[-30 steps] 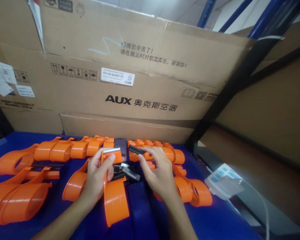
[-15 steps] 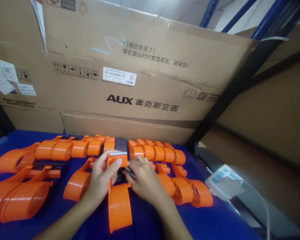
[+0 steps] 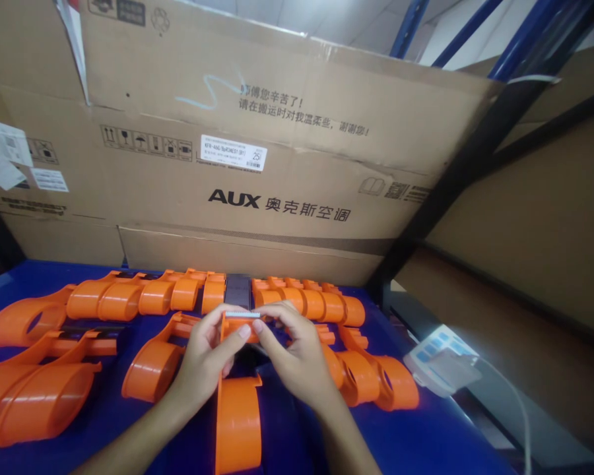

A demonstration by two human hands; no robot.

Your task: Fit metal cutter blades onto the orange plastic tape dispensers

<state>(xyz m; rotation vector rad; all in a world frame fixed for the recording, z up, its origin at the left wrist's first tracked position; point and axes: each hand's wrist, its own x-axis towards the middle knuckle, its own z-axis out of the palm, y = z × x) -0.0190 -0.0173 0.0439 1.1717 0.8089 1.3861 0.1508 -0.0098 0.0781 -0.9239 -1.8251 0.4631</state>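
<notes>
An orange plastic tape dispenser [image 3: 239, 422] stands in front of me, its ring part toward me and its pale toothed blade [image 3: 242, 315] at the far end. My left hand [image 3: 208, 346] is closed around the left side of its head, thumb on the orange face below the blade. From the right, my right hand [image 3: 297, 353] pinches the same head, with the thumb near the blade's right end and the fingers behind. A dark part beneath the head is mostly hidden by the hands.
More orange tape dispensers lie in rows on the blue surface [image 3: 178, 455], on both sides, including a left pair [image 3: 49, 396]. A dark block [image 3: 238, 291] sits behind my hands. Beyond stands a large cardboard sheet [image 3: 297, 171]. At right is a white power strip [image 3: 440, 359] with a cable.
My right hand has moved up from beneath the dispenser's head to its right end, thumb now beside the blade. The head has shifted slightly right. My left hand keeps its hold.
</notes>
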